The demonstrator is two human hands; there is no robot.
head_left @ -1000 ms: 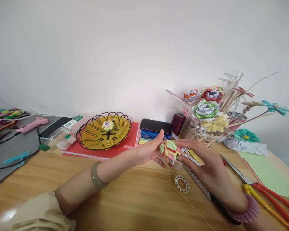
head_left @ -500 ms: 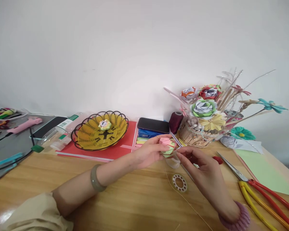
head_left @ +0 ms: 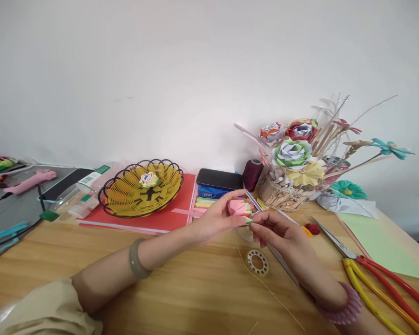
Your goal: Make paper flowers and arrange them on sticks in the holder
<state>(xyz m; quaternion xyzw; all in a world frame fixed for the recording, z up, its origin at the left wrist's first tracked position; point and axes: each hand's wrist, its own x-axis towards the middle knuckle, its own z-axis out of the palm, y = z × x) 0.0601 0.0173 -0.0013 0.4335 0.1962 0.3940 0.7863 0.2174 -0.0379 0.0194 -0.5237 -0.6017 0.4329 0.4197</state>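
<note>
My left hand [head_left: 219, 217] grips a pink-and-green folded-paper flower [head_left: 239, 207]; right hand [head_left: 287, 236] curled at its four o'clock, grip: cannot tell.

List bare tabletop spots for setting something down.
Bare tabletop: one patch between left forearm and thin thread; another bordered by grey mat, red paper and that forearm. Crowded: around the pink paper flower between left hand and right hand, and farther right at scissors and green paper.

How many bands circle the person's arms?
2: a green bangle on the arm behind the left hand and a purple coiled band behind the right hand. The left sleeve may hide more.
</note>
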